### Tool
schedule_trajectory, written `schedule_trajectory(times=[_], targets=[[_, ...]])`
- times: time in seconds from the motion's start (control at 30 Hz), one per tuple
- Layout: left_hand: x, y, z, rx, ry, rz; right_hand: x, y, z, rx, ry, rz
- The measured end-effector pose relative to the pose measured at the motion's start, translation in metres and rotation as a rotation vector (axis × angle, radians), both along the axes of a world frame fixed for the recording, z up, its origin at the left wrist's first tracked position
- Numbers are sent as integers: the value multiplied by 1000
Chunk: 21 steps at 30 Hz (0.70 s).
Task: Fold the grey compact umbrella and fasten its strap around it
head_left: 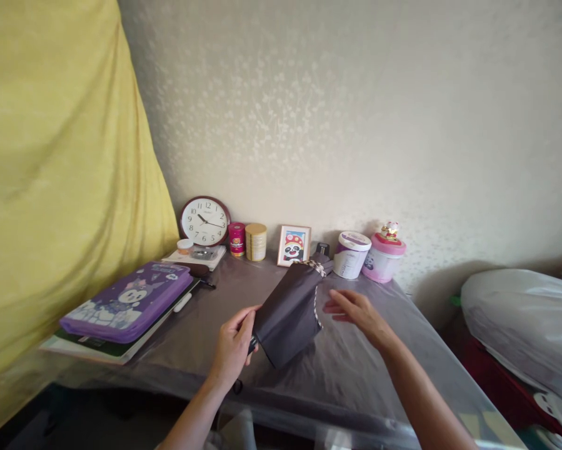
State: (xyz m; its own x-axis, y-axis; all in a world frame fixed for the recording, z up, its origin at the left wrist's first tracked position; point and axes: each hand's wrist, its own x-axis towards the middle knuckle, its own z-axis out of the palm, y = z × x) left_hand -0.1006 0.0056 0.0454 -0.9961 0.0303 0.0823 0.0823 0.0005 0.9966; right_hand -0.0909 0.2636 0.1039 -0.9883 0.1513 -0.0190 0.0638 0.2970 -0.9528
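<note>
A dark folding umbrella (287, 306) with a checked trim along its edge is held above the desk, its canopy folded loosely and slanting up to the right. My left hand (234, 337) is closed round the black handle at its lower left end. To the right of the canopy, my right hand (356, 312) has its fingers stretched out, close to the checked trim and holding nothing. A small dark wrist loop hangs below the handle.
Along the wall stand a round clock (205, 220), a pink tin (237, 239), a yellow tin (256, 242), a panda picture frame (294, 245) and two tubs (352, 255). A purple zip case (130, 300) lies at left on books. A yellow curtain (69, 156) hangs there.
</note>
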Motion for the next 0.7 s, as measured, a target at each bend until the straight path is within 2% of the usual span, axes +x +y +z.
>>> schedule_trajectory(times=[0.1, 0.27, 0.4, 0.5, 0.63, 0.7], targets=[[5, 2, 2, -23, 31, 12, -2, -23, -7, -265, -92, 87], [13, 8, 4, -107, 25, -50, -10, -47, -13, -477, -96, -51], [17, 10, 5, -161, -7, -158, -13, -51, -12, -452, -44, -147], [19, 10, 7, -307, 85, -207, -14, -52, -11, -405, -8, -212], [21, 14, 2, -591, 222, -138, -17, -55, -15, -369, -28, -272], [20, 15, -2, -637, 243, -129, -18, -54, -17, -375, -30, -248]])
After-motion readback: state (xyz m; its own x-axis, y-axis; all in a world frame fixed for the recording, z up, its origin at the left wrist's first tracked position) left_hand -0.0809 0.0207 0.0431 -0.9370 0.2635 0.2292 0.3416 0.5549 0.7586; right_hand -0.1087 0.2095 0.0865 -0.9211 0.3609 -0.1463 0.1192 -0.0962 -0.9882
